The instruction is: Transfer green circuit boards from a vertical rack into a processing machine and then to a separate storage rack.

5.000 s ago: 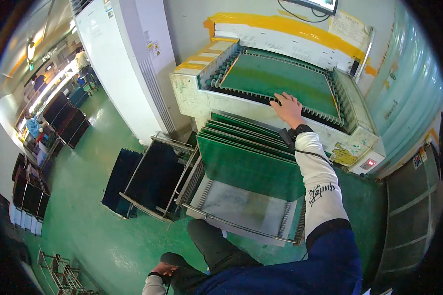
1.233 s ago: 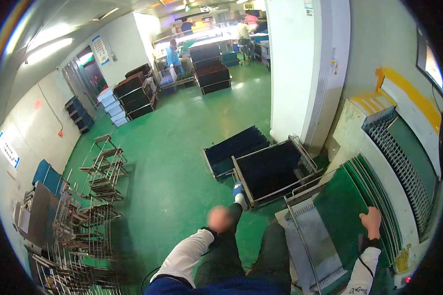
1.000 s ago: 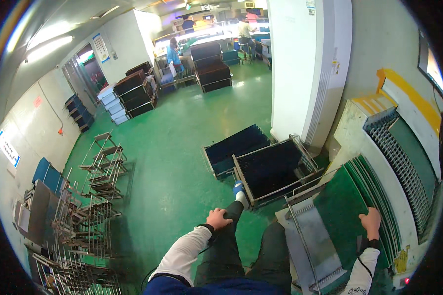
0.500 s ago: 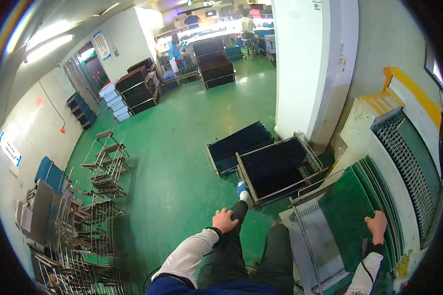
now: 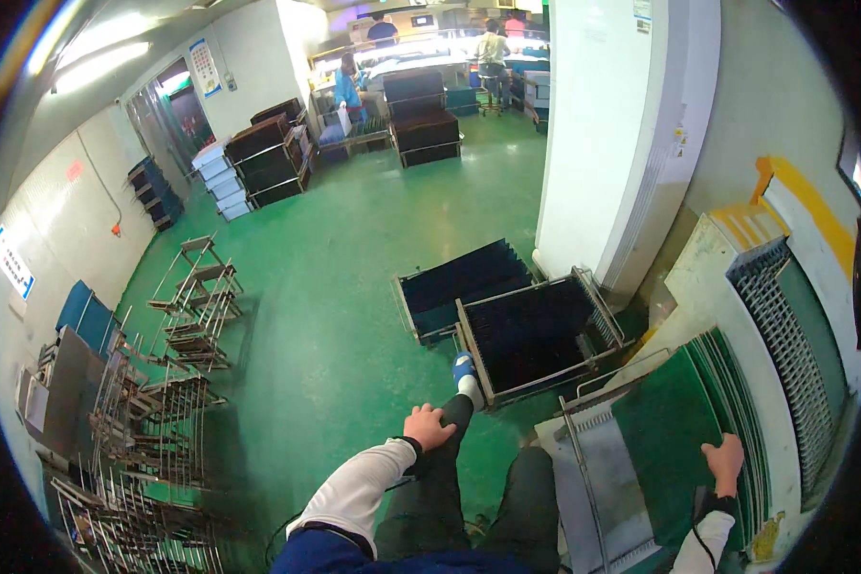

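My left hand point(image 5: 428, 427) rests on my left leg near the knee, its fingers spread over the dark trousers and holding nothing. On the right, my right hand point(image 5: 724, 463) has its fingers closed at the edge of a thin green panel point(image 5: 655, 421). That panel leans in a metal wire rack point(image 5: 584, 469) with slotted sides. Several more green panels point(image 5: 737, 402) stand close together behind it, on the side toward the machine. A grey plate point(image 5: 614, 483) shows on the rack's left side. My right fingertips are partly hidden by the hand itself.
A machine point(image 5: 784, 354) with a toothed slot stands at the far right. Two racks of dark panels point(image 5: 536, 335) sit on the floor by a white column point(image 5: 598, 143). Bare metal racks point(image 5: 163, 421) line the left. People point(image 5: 493, 53) work at the far benches.
The view has shifted slightly. My right hand stays at the green panel's edge, and my left hand stays on my leg.
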A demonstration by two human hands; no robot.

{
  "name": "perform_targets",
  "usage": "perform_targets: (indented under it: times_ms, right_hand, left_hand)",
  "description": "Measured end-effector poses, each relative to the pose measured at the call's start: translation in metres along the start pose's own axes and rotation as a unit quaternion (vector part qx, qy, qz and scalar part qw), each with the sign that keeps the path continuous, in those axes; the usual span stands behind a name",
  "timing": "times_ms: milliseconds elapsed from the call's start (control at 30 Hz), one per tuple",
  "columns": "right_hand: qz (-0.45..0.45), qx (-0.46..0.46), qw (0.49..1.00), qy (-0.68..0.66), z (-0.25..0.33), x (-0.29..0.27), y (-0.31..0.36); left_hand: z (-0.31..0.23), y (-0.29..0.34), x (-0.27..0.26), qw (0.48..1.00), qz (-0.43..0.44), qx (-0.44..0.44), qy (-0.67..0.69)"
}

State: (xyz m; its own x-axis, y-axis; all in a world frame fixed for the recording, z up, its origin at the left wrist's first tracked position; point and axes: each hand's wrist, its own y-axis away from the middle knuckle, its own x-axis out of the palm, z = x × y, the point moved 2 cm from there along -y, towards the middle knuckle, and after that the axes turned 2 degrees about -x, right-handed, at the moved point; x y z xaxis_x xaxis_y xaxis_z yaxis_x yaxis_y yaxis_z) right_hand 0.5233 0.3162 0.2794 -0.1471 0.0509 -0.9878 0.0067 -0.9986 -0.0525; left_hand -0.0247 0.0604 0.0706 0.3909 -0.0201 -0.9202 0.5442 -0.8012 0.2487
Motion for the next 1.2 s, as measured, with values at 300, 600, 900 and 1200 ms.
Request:
perform_targets:
  times_ms: [300,600,900,1200]
  right_hand:
    - [-0.019,0.006,1.0,-0.005,-0.039,0.03,-0.024]
    - [-0.01,0.008,0.999,-0.039,-0.056,0.037,-0.032]
    - [-0.007,-0.003,0.999,-0.045,-0.031,0.02,-0.023]
    - [-0.068,-0.032,0.997,0.003,-0.029,0.016,-0.02]
  left_hand:
    - [0.007,-0.018,0.007,0.999,0.04,0.036,0.0]
    - [0.008,-0.039,0.01,0.994,0.101,0.044,0.026]
    - [0.016,-0.038,0.016,0.992,0.111,0.006,0.065]
    - [0.015,-0.037,0.022,0.997,0.072,-0.026,0.018]
